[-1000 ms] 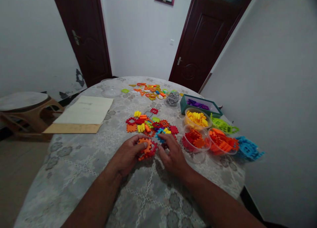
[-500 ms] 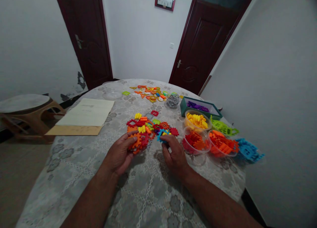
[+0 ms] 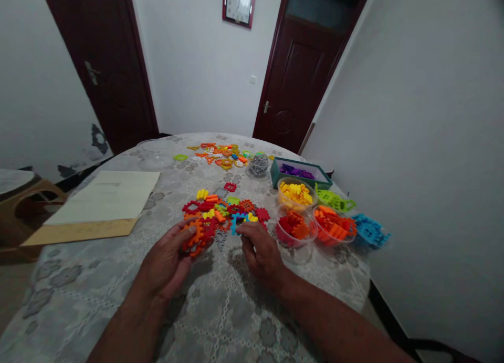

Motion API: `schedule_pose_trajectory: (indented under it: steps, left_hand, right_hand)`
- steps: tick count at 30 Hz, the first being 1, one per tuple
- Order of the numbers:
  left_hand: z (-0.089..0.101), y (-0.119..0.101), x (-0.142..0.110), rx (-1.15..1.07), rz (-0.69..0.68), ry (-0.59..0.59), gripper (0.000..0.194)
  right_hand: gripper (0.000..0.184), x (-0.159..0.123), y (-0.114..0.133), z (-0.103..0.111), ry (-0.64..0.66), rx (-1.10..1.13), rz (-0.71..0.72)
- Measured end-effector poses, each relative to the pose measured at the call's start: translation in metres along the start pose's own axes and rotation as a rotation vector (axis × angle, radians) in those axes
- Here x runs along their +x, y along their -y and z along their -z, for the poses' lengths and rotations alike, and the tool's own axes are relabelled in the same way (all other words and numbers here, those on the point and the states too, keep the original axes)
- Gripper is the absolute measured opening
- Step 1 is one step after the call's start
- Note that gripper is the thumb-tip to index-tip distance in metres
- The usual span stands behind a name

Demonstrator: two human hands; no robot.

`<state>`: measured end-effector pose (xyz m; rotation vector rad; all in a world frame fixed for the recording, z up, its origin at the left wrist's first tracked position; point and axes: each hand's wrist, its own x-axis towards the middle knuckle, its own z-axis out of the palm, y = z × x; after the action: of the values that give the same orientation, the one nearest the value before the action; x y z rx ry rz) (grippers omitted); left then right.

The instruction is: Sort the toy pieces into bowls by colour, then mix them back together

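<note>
My left hand (image 3: 164, 260) is closed around a small assembly of orange and red interlocking building blocks (image 3: 195, 237), held just above the table. My right hand (image 3: 262, 251) pinches a blue interlocking building block (image 3: 235, 223) between thumb and fingers; part of it is hidden by the fingertips. Right behind both hands lies a mixed pile of loose blocks (image 3: 233, 200) in red, orange, yellow and green. A grey toothed piece (image 3: 221, 240) rests on the tablecloth between the hands.
At right stand clear tubs of yellow (image 3: 296, 193), red (image 3: 293, 225) and orange blocks (image 3: 334, 224), with blue (image 3: 370, 230) and green pieces (image 3: 334, 200) alongside. Behind them are a green box (image 3: 277, 180) and a tub of grey pieces (image 3: 259, 164). Paper sheets (image 3: 104, 195) lie left; more pieces (image 3: 226, 164) lie farther back.
The camera view has turned to the right, so the table and hands appear farther left. Both hands keep hold of the same blocks, with little change in pose.
</note>
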<state>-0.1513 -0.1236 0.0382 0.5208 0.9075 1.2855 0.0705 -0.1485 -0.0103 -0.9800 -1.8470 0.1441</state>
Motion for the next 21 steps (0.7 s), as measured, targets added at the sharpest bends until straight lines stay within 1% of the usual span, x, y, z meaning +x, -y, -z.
schedule_pose_trajectory:
  steps: [3, 5, 10, 12, 14, 16, 18, 20, 21]
  left_hand:
    - [-0.003, 0.001, 0.001, 0.017, 0.001, 0.012, 0.027]
    - [-0.006, 0.001, 0.001, 0.026, 0.002, 0.031, 0.027]
    - [-0.016, -0.001, 0.001, 0.035, 0.001, 0.023, 0.026]
    - [-0.021, -0.002, 0.0, 0.048, 0.005, 0.022, 0.026]
    - [-0.023, -0.003, -0.001, 0.082, 0.021, 0.012, 0.025]
    - [-0.023, -0.002, -0.001, 0.123, 0.036, -0.021, 0.024]
    - [-0.019, 0.0, 0.002, 0.16, 0.047, -0.059, 0.023]
    - [-0.014, 0.003, 0.007, 0.185, 0.055, -0.061, 0.022]
    - [-0.012, 0.005, 0.009, 0.195, 0.061, -0.039, 0.021]
  right_hand:
    - [0.033, 0.003, 0.005, 0.005, -0.028, 0.012, -0.005]
    - [0.033, 0.006, 0.012, 0.011, -0.042, 0.02, -0.014]
    - [0.027, 0.016, 0.03, 0.037, -0.048, 0.015, -0.084]
    - [0.024, 0.02, 0.034, 0.048, -0.034, -0.009, -0.111]
    - [0.022, 0.022, 0.036, 0.061, -0.027, -0.034, -0.108]
    - [0.023, 0.021, 0.034, 0.078, -0.038, -0.079, -0.085]
    - [0.025, 0.017, 0.028, 0.103, -0.076, -0.152, -0.085]
    - [0.024, 0.01, 0.019, 0.137, -0.144, -0.269, -0.126]
    - [0.023, 0.005, 0.012, 0.157, -0.186, -0.344, -0.155]
